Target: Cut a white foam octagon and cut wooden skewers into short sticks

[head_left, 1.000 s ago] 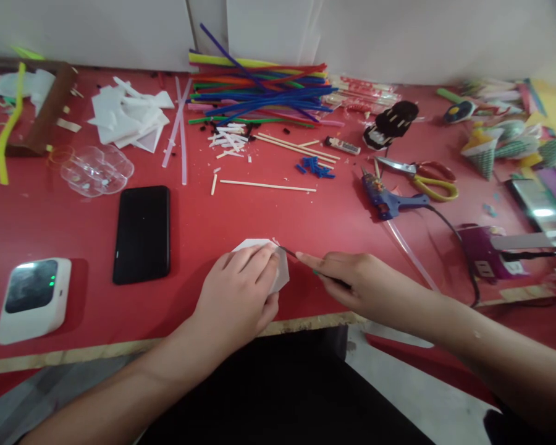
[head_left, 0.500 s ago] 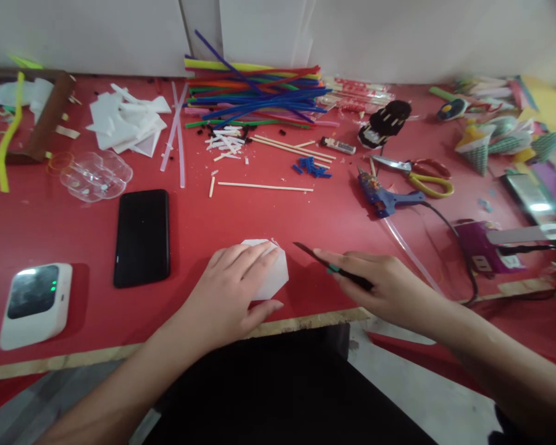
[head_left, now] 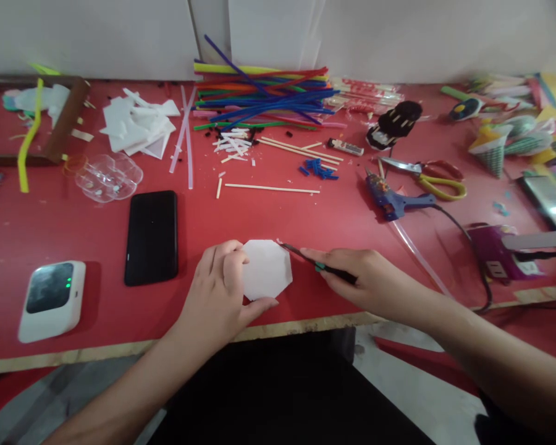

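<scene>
A white octagonal piece [head_left: 267,270] lies flat near the table's front edge; whether it is card or foam I cannot tell. My left hand [head_left: 220,287] grips its left side, fingers curled at the upper left and thumb along the lower edge. In my right hand [head_left: 373,275] is a craft knife [head_left: 340,272] with a dark handle, the index finger stretched along it. Its blade points left, the tip at the octagon's upper right corner. A tiny white scrap lies beside that tip.
Behind the hands lie a thin wooden stick [head_left: 272,188], blue cut bits [head_left: 319,168] and pipe cleaners [head_left: 264,93]. A phone [head_left: 151,238] and a white device [head_left: 52,301] are at left. At right are a glue gun [head_left: 391,198], scissors [head_left: 426,176] and a purple power block [head_left: 498,253].
My left hand has slid off the top of the octagon to its left side, uncovering it. The knife in my right hand has moved left to the octagon's corner. The view has shifted slightly.
</scene>
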Tool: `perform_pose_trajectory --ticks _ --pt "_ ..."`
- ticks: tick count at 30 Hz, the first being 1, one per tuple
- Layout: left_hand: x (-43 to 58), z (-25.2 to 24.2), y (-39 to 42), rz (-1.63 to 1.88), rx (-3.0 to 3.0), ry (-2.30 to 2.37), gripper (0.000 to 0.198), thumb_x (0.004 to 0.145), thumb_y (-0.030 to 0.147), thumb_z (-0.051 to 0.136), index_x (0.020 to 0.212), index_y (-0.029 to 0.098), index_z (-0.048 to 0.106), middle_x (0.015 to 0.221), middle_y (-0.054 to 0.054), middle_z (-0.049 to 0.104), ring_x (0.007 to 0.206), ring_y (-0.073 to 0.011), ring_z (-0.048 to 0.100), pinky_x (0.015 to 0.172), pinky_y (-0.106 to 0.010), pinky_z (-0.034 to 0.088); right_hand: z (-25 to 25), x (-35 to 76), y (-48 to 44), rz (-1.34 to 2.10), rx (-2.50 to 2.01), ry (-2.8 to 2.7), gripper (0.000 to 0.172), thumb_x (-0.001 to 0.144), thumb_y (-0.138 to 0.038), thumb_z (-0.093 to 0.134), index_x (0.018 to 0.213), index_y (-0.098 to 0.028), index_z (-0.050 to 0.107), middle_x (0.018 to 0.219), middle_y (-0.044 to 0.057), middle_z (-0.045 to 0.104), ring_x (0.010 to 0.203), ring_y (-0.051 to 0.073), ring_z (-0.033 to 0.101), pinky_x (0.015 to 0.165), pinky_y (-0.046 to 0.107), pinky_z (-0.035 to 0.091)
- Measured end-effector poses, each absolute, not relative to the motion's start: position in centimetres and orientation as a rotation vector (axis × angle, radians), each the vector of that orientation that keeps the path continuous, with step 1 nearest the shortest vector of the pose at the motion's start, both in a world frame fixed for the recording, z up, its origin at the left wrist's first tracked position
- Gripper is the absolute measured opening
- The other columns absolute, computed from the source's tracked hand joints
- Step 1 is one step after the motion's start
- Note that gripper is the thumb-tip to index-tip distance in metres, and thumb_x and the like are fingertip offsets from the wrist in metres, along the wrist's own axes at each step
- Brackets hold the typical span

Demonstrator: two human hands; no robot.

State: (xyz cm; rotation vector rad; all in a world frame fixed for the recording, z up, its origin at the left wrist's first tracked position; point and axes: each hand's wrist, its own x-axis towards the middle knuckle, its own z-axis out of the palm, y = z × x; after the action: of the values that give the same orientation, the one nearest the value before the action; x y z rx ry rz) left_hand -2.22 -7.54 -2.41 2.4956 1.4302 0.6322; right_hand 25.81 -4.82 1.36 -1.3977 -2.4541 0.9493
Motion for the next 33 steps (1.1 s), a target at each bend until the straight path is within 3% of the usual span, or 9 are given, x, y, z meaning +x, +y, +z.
perform_pose_trajectory --ticks 3,7,10,16,22,27,30,33 --pt "-2.5 -1.6 -7.9 0.560 2.475 1.393 0.055 0.087 0.033 0.069 0.127 0.012 0.038 0.142 -0.029 0.049 0.130 -0.0432 0.049 0.105 -0.062 0.046 1.0 26.5 -4.6 0.846 -1.450 -2.457 0.050 0.096 -0.019 0.050 0.145 -0.027 0.059 0.117 0.005 0.078 0.092 0.017 0.076 0.081 0.028 0.061" --pt "-2.4 -0.8 -8.6 0.488 2.487 1.340 0.061 0.084 0.020 0.062 0.139 0.008 0.037 0.158 -0.029 0.035 0.147 -0.0438 0.032 0.116 -0.062 0.036 0.8 27.0 -4.5 0.677 -1.514 -2.450 0.051 0.096 -0.021 0.049 0.146 -0.024 0.057 0.111 0.007 0.079 0.086 0.020 0.076 0.077 0.032 0.062" --pt "-1.8 -0.8 -8.9 0.467 2.537 1.319 0.057 0.089 0.028 0.063 0.140 0.009 0.046 0.153 -0.024 0.045 0.140 -0.0430 0.041 0.112 -0.062 0.040 1.0 26.7 -4.7 0.789 -1.470 -2.459 0.048 0.097 -0.020 0.049 0.144 -0.022 0.060 0.113 0.006 0.079 0.091 0.018 0.076 0.081 0.029 0.061" --pt "-0.5 -1.9 -8.9 0.381 2.632 1.272 0.051 0.098 0.043 0.059 0.146 0.029 0.053 0.156 -0.009 0.051 0.132 -0.0388 0.049 0.101 -0.056 0.049 1.0 26.2 -4.8 0.800 -1.498 -2.411 0.050 0.097 -0.019 0.049 0.146 -0.025 0.057 0.120 0.005 0.077 0.097 0.018 0.076 0.085 0.029 0.060" --pt "0.3 -2.1 -9.0 0.380 2.661 1.346 0.049 0.101 0.029 0.051 0.146 0.010 0.052 0.154 -0.013 0.053 0.127 -0.0315 0.055 0.100 -0.046 0.051 1.1 25.7 -5.0 0.818 -1.451 -2.412 0.053 0.097 -0.018 0.050 0.149 -0.025 0.054 0.126 0.006 0.075 0.101 0.018 0.076 0.087 0.027 0.060" --pt "-0.3 -2.3 -8.5 0.405 2.703 1.221 0.047 0.094 0.012 0.056 0.138 0.028 0.061 0.153 -0.009 0.055 0.131 -0.0370 0.054 0.099 -0.053 0.051 1.0 25.7 -5.2 0.792 -1.440 -2.370 0.053 0.096 -0.016 0.052 0.148 -0.025 0.055 0.129 0.006 0.074 0.107 0.018 0.075 0.091 0.028 0.060" --pt "-0.9 -2.0 -8.4 0.485 2.701 1.088 0.050 0.091 0.004 0.053 0.136 0.025 0.063 0.149 -0.010 0.058 0.139 -0.0394 0.048 0.108 -0.063 0.042 0.9 25.9 -5.3 0.782 -1.447 -2.342 0.052 0.096 -0.017 0.051 0.148 -0.024 0.055 0.127 0.005 0.075 0.106 0.018 0.075 0.090 0.027 0.060" --pt "-1.3 -1.5 -8.6 0.716 2.619 1.067 0.035 0.094 0.004 0.053 0.121 0.018 0.069 0.133 -0.010 0.068 0.130 -0.0335 0.056 0.108 -0.056 0.044 0.9 26.0 -5.4 0.784 -1.473 -2.316 0.051 0.096 -0.018 0.052 0.146 -0.024 0.058 0.126 0.005 0.075 0.105 0.019 0.075 0.091 0.029 0.061"
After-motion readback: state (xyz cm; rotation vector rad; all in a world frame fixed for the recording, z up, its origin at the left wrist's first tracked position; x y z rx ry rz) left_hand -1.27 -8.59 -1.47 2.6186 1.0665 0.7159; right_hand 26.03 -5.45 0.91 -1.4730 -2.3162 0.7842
